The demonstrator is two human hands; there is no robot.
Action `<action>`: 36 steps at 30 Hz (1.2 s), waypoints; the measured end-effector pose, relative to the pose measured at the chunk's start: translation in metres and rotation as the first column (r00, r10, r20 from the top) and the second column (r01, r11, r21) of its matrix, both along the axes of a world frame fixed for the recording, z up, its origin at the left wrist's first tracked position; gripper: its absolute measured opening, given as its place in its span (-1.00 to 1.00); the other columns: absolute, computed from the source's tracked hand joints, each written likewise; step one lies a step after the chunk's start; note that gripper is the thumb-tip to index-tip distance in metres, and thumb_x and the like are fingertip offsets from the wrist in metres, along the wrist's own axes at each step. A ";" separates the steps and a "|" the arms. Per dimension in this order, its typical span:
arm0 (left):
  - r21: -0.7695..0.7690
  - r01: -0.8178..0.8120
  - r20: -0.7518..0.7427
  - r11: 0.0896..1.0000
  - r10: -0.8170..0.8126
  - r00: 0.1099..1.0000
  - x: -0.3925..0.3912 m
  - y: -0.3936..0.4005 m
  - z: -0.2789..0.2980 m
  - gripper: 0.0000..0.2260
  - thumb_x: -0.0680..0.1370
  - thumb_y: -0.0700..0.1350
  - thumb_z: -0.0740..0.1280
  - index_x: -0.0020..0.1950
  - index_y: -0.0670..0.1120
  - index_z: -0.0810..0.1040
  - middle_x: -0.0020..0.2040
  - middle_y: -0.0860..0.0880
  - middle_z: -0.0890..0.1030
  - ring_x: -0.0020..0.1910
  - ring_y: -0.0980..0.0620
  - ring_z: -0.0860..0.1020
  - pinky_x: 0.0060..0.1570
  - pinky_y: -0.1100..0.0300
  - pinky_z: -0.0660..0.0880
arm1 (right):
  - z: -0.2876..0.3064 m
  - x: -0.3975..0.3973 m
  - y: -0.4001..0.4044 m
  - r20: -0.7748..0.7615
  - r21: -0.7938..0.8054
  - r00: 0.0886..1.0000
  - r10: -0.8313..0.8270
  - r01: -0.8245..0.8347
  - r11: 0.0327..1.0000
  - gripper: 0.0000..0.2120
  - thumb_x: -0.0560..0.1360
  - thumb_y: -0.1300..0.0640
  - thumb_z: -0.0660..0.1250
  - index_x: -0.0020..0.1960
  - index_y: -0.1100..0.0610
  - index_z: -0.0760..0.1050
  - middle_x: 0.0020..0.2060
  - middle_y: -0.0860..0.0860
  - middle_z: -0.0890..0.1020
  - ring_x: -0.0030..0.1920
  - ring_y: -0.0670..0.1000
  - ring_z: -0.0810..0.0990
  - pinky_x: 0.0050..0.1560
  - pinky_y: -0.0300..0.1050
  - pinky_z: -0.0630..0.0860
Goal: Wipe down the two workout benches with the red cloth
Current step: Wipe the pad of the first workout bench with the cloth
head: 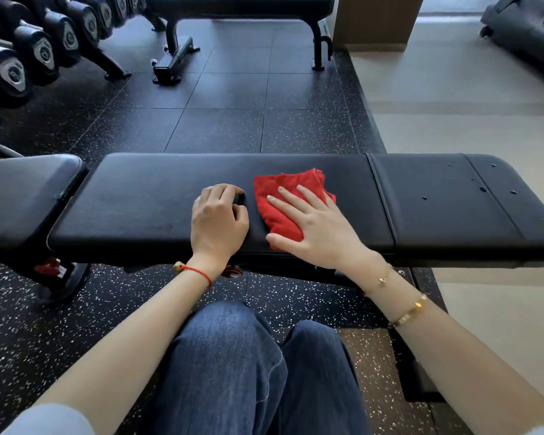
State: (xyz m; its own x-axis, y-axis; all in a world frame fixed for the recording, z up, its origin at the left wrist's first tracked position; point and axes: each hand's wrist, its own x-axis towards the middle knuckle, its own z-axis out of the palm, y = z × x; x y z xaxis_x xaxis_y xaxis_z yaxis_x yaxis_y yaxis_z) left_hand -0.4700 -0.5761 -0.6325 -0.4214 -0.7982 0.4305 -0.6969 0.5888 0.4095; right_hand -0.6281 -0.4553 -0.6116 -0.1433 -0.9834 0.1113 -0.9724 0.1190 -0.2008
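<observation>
The right hand [314,224] lies flat with straight fingers on the red cloth [288,196], pressing it onto the near bench [157,196] to rub it. The left hand [219,221], curled and holding nothing, rests beside it, probably for balance. The far bench [239,4] waits behind.

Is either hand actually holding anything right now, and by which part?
Neither grips anything. The right hand presses flat on the red cloth; the left hand rests curled on the near bench.

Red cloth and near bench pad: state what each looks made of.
Red cloth: soft, nappy fabric, probably terry or microfibre; fuzzy edges, folds bunch under the right hand. Near bench pad: black vinyl or leather-like upholstery, smooth with faint sheen, stitched seams, droplets beading on it.
</observation>
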 end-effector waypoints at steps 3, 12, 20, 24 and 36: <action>0.008 0.015 0.007 1.000 -0.015 1.000 0.001 0.000 0.000 -0.76 0.49 -0.20 0.27 0.12 -0.08 0.59 0.11 -0.02 0.62 0.18 -0.08 0.50 0.21 0.04 0.39 | 0.001 -0.025 0.020 0.015 0.000 0.997 -0.080 0.080 0.997 -0.30 0.44 -0.47 0.01 0.53 -0.25 0.12 0.55 -0.20 0.15 0.57 -0.03 0.04 0.53 0.11 -0.03; -0.009 0.013 0.068 1.000 -0.012 0.998 -0.001 0.003 0.004 -0.78 0.50 -0.20 0.27 0.11 -0.11 0.58 0.09 -0.07 0.60 0.14 -0.14 0.49 0.17 -0.01 0.38 | 0.005 -0.056 -0.004 0.014 0.110 0.944 -0.330 0.327 0.939 -0.20 0.42 -0.52 0.00 0.56 -0.18 0.04 0.58 -0.11 0.03 0.58 0.11 -0.06 0.51 0.21 -0.12; 0.030 0.019 0.052 0.999 -0.021 0.998 0.001 0.005 0.007 -0.78 0.51 -0.21 0.27 0.13 -0.11 0.58 0.11 -0.06 0.60 0.18 -0.12 0.48 0.20 0.00 0.38 | 0.002 -0.029 0.038 -0.057 0.081 0.992 -0.110 0.114 0.990 0.03 0.23 -0.58 0.19 0.57 -0.19 -0.04 0.58 -0.11 0.04 0.58 0.12 -0.03 0.50 0.22 -0.07; 0.023 0.029 0.042 0.999 -0.030 0.999 0.002 0.001 0.005 -0.77 0.50 -0.20 0.27 0.12 -0.08 0.58 0.11 -0.03 0.61 0.18 -0.10 0.48 0.20 0.00 0.38 | 0.002 -0.033 0.048 -0.066 0.076 0.996 -0.053 0.058 0.995 0.01 0.28 -0.43 0.36 0.56 -0.22 -0.07 0.58 -0.15 0.03 0.58 0.09 -0.04 0.50 0.16 -0.06; 0.022 0.076 0.056 0.997 -0.077 0.995 0.005 -0.008 0.000 -0.79 0.49 -0.19 0.29 0.11 -0.11 0.57 0.13 -0.09 0.58 0.20 -0.18 0.45 0.25 -0.08 0.32 | 0.023 -0.010 0.037 0.490 -0.172 0.834 -0.253 0.377 0.910 -0.45 0.38 0.28 0.38 0.32 -0.09 0.49 0.18 -0.12 0.62 0.22 0.00 0.56 0.31 -0.10 0.40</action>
